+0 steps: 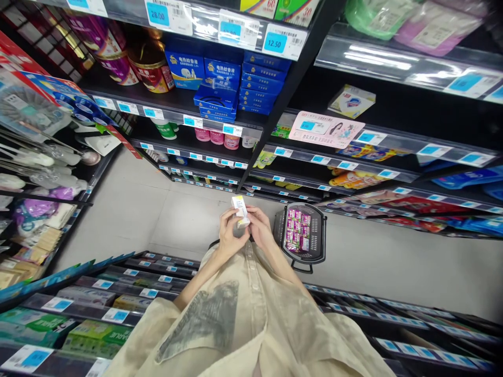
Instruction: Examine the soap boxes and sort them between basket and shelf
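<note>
A small white and yellow box [240, 208] is held up in front of my chest by both hands. My left hand [231, 230] wraps its fingers round the box's left side. My right hand [260, 228] grips it from the right, fingers closed on its lower end. The box stands roughly upright. A dark shopping basket [319, 235] rests on the floor just right of my hands, with several pink and purple packets [297, 229] inside.
Shop shelves with blue price tags line the aisle ahead, left and right. Blue boxes [220, 84] and round tins [151, 65] fill the upper shelf. Lower shelves [118, 298] run beneath my arms. A grey tiled floor [377, 262] spreads between the shelving.
</note>
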Available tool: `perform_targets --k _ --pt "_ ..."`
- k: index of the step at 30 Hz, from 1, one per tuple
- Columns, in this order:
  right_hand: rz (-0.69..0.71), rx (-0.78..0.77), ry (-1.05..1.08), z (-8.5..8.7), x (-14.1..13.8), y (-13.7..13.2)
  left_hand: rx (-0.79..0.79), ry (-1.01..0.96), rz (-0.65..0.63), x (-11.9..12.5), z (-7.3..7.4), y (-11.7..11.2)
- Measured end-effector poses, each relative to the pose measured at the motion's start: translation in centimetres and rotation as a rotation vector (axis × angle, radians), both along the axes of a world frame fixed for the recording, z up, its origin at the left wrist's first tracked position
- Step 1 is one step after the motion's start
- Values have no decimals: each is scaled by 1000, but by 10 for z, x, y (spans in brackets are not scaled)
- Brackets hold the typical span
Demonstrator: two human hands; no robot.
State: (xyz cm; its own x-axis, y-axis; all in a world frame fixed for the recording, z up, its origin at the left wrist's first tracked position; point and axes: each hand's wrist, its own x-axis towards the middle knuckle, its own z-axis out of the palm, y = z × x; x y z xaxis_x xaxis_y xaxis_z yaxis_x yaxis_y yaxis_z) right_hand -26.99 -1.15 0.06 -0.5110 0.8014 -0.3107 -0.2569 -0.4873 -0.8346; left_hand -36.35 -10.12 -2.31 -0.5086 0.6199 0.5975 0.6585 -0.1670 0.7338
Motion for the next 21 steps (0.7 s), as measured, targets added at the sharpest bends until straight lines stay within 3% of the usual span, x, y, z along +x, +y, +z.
perform_targets --k 8,12,15,21 --pt "-138 82 -19 -5 1 -5 5 -206 -23 2 -2 -5" --pt "-61 -84 21 -7 1 -7 93 -308 -69 2 -13 -5" --pt "-67 -198 30 -9 2 -9 71 -351 -134 3 -18 -7" --pt "-127 -142 57 -6 4 -10 65 -313 -203 1 -18 -8"
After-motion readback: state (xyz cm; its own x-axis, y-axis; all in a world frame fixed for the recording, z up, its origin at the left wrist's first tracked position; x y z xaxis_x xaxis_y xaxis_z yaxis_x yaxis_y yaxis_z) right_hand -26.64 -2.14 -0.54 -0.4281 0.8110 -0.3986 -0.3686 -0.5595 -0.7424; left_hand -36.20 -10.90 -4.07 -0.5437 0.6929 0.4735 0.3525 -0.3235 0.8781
